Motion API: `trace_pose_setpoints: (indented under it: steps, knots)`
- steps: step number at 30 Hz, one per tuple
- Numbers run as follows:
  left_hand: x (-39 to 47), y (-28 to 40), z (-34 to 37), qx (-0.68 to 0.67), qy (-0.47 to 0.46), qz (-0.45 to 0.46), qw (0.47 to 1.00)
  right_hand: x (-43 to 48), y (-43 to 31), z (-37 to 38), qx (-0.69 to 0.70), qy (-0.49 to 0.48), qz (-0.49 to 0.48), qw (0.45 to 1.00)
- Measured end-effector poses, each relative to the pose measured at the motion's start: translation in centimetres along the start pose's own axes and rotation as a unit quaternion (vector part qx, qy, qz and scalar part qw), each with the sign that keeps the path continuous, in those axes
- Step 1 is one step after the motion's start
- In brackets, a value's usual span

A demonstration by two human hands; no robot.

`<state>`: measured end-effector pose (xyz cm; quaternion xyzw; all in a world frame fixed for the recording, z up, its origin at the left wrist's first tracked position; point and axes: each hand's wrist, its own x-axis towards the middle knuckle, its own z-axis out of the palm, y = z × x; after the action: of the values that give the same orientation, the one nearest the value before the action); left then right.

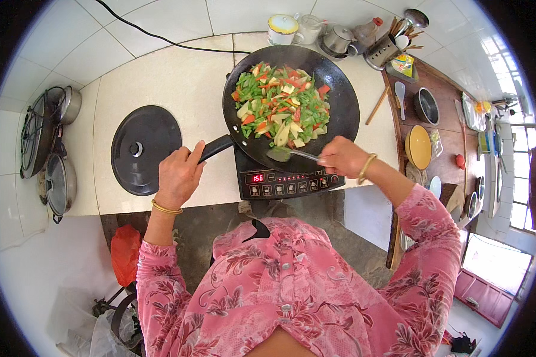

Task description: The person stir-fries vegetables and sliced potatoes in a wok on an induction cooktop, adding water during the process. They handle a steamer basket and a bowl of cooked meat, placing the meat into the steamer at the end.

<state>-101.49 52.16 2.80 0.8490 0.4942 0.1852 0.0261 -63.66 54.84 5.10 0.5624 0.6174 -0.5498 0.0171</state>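
Observation:
My left hand [180, 173] grips the black handle [216, 148] of a large dark wok [346, 111]. The wok rests on a black induction cooker [290, 184] with a lit red display. Sliced green vegetables, red pieces and pale slices [283, 102] are heaped in the wok. With its fingers around the metal shaft, my right hand [345, 158] holds a spatula [304, 155] over the wok's near side. The blade of the spatula lies at the lower edge of the food, with green bits on or against it.
A black pan lid [146, 149] lies on the tiled counter [205, 89] to the left. Lidded pots [60, 183] stand against the left wall. Behind the wok are an enamel mug [281, 30] and a utensil holder [381, 51]. A yellow bowl [418, 147] sits on the wooden table at right.

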Motion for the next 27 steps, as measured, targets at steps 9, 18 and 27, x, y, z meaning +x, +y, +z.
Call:
trace_pose_setpoints:
  steps: [9,18,27]
  knots:
    - [0.1,0.1,-0.4,-0.007,-0.004,0.007,1.000,7.4,-6.2,5.6,0.350,0.159,0.050,0.922]
    - [0.1,0.0,-0.4,0.003,-0.015,-0.003,1.000,0.9,-3.3,2.6,0.493,0.171,0.090,0.848]
    - [0.2,-0.1,-0.4,-0.004,-0.007,0.002,1.000,9.1,-7.0,-2.9,0.091,0.199,-0.130,0.967]
